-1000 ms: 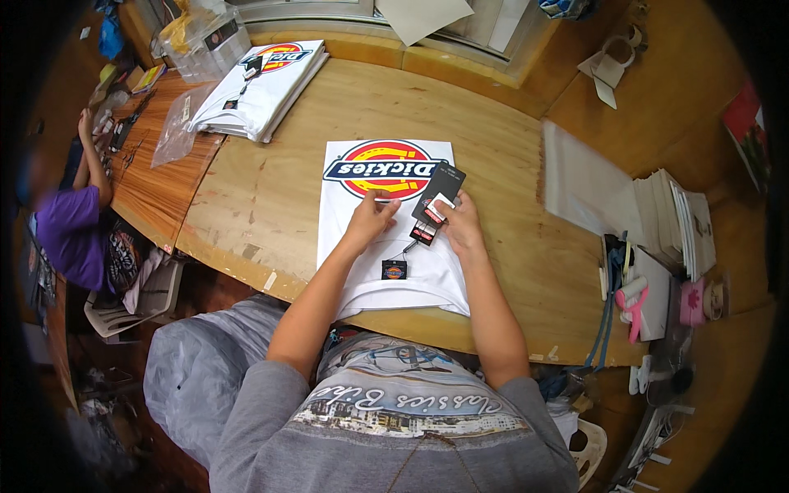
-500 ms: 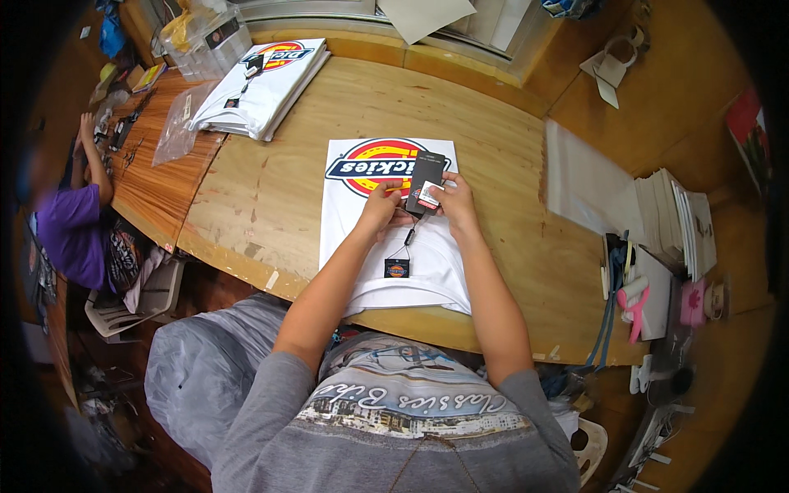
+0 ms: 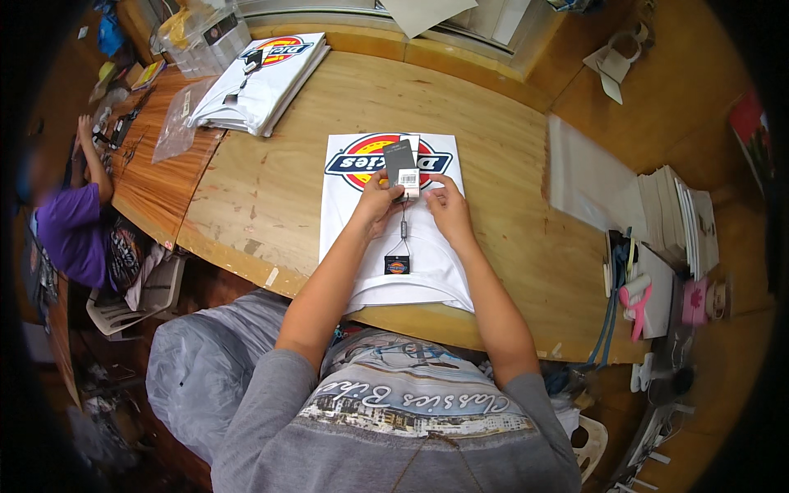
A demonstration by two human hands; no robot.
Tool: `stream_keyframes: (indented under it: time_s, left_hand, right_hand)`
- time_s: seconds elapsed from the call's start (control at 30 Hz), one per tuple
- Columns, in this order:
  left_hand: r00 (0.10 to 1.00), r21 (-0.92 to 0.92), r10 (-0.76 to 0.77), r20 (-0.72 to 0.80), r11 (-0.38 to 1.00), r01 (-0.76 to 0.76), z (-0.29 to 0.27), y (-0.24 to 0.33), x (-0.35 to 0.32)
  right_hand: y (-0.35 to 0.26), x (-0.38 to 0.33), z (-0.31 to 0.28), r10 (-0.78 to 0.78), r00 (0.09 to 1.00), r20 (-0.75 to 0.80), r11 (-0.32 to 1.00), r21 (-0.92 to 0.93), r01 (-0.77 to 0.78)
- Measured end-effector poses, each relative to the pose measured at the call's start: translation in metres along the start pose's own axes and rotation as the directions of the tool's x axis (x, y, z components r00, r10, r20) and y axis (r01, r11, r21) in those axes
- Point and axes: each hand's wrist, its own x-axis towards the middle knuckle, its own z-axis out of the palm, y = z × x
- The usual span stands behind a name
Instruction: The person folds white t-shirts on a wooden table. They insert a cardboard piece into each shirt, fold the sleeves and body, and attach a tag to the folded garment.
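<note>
A folded white T-shirt [image 3: 345,222] with a red, yellow and blue printed logo lies on the table, collar toward me. My left hand [image 3: 378,202] grips a black hang tag [image 3: 398,158] above the print. The tag carries a white barcode label [image 3: 408,178], and part of a white card shows behind it. A cord with a small toggle [image 3: 403,229] links the tag to a black square patch [image 3: 397,264] near the collar. Just right of the label is my right hand [image 3: 449,210], its thumb and forefinger apart and nothing visible between them.
A stack of folded white T-shirts [image 3: 283,90] sits far left, beside a clear plastic bag [image 3: 177,123]. Paper stacks [image 3: 664,209] and a pink-handled tool [image 3: 635,304] are at right. A person in purple [image 3: 74,226] sits at left; a grey plastic sack [image 3: 201,370] stands below.
The hang tag has shifted left and tilted, its barcode label now facing up and upright. My right hand has let go of the tag and drawn slightly to the right.
</note>
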Motion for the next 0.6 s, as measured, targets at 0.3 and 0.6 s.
stream_keyframes:
  time_s: [0.3,0.6]
  left_hand:
    - [0.857,0.769,0.513,-0.059,0.571,-0.288,-0.023,-0.016,0.022]
    - [0.705,0.985,0.707,0.054,0.08,-0.156,-0.069,-0.008,-0.121]
  right_hand:
    - [-0.033,-0.046,-0.014,-0.385,0.893,0.235,0.762,-0.465,0.451]
    - [-0.006,-0.181,-0.061,-0.106,0.806,0.582,0.538,-0.649,0.538]
